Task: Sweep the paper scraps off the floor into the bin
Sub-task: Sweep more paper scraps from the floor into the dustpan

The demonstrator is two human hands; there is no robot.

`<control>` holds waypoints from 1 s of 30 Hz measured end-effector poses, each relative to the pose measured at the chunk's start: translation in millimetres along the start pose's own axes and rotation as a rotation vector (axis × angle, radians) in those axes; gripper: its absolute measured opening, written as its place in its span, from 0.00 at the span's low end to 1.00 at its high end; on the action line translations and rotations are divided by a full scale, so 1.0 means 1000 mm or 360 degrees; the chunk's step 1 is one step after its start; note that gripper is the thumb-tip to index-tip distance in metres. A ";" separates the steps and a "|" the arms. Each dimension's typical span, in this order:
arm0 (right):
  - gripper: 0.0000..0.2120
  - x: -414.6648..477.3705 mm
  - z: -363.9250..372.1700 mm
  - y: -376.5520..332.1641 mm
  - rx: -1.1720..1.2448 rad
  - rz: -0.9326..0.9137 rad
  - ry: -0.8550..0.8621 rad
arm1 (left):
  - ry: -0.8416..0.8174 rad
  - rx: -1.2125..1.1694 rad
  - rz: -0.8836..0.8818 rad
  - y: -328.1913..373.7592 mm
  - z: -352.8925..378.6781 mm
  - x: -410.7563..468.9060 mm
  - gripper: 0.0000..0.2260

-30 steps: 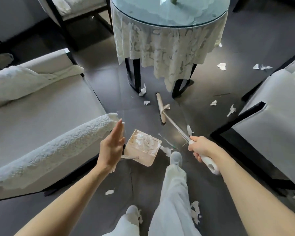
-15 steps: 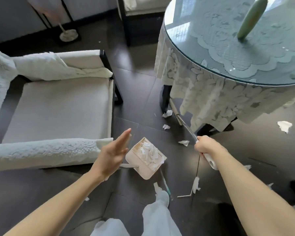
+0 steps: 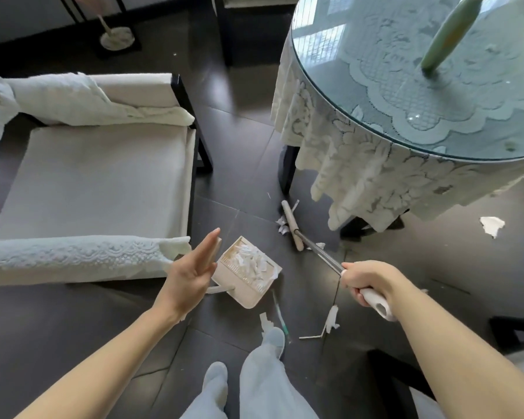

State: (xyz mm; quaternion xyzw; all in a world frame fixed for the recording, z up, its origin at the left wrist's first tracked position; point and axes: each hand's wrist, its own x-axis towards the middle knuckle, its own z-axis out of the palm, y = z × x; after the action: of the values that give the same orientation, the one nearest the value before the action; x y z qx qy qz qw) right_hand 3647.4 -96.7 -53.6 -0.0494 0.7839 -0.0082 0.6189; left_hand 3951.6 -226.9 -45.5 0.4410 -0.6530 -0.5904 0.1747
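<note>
A beige dustpan full of white paper scraps lies on the dark floor ahead of my feet. My left hand hovers beside it with straight fingers, holding nothing. My right hand grips the white handle of a broom. The broom's beige head rests on the floor by the table leg, with small scraps touching it. More scraps lie near my right foot and to the right of the table.
A white cushioned armchair with a black frame stands left. A round glass-topped table with a lace cloth stands right, a green vase on it. A lamp base sits at the back. A thin green stick lies by my foot.
The view has swung left and nearer the table. The broom head has drawn back from under the table toward the dustpan, bringing scraps with it. My left hand stays open.
</note>
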 end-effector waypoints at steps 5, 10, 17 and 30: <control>0.32 -0.031 0.012 0.017 -0.0184 -0.0125 0.0059 | -0.0050 -0.0010 0.0001 0.000 -0.009 -0.008 0.36; 0.32 -0.043 0.012 -0.006 -0.0493 -0.0318 0.0253 | 0.0023 -0.0069 -0.0035 -0.002 -0.016 -0.014 0.34; 0.31 0.019 -0.013 -0.084 -0.0854 -0.0428 0.0440 | 0.0176 -0.0218 -0.0126 -0.005 -0.013 -0.020 0.36; 0.31 0.065 0.030 -0.078 -0.1290 -0.0306 0.0282 | 0.0297 -0.0374 -0.0193 -0.028 -0.019 -0.048 0.31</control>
State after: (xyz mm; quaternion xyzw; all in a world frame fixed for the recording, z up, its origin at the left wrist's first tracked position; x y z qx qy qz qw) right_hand 3666.5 -178.4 -117.5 -0.3607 0.7657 0.2385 0.4761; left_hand 4002.5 -199.0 -52.6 0.5090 -0.5326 -0.6287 0.2490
